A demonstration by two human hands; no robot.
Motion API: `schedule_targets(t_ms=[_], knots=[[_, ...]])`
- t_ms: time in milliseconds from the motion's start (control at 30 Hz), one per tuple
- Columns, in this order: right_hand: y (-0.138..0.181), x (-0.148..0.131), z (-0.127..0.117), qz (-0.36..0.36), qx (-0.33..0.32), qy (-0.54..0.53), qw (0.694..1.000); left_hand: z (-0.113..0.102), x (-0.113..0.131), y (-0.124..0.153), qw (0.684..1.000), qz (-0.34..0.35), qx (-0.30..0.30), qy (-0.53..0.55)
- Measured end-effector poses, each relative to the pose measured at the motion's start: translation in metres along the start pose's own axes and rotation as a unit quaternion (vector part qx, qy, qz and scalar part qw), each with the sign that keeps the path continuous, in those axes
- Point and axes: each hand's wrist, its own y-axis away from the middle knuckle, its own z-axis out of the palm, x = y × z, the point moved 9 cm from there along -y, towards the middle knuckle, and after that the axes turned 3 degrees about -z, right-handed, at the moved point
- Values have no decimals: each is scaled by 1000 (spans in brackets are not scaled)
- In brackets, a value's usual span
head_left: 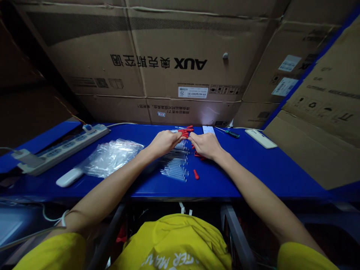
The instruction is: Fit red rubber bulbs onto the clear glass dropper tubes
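My left hand (164, 142) and my right hand (206, 145) meet over the middle of a blue table (261, 165), fingers curled and pinched together around a thin clear glass tube with a red rubber bulb (185, 137). Under and just in front of the hands lies a heap of clear glass tubes (176, 165). A finished group with red bulbs (185, 130) lies just beyond the hands. Loose red bulbs (196, 174) lie on the table near my right hand.
A pile of clear plastic bags (112, 155) lies left of the hands, with a white power strip (60, 148) and a small white device (69, 177) further left. A green-handled screwdriver (232, 133) and a white remote (260, 138) lie at the right. Cardboard boxes (174, 63) wall the back.
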Motion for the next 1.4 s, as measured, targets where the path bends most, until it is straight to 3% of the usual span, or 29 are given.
schedule_targets(t_ms=[167,267,433,700,833,1200,1400], knots=[[7,-5,6,-79,-55,12,995,10,9,8,987,106,-114,-42],[12,-12,9,-131,-58,-4,990,7,17,16,980,134,-142,-18],[15,-15,6,-154,-28,-14,988,-8,30,19,977,165,-129,46],[3,-11,-1,-41,-18,12,999,-27,14,11,989,137,-55,-17],[2,-13,1,-29,-19,7,999,-29,13,11,987,143,-60,-32],[0,-12,2,-25,-11,21,999,-34,3,10,988,118,-87,53],[5,-10,-9,-34,30,48,998,-26,4,9,993,98,-60,38]])
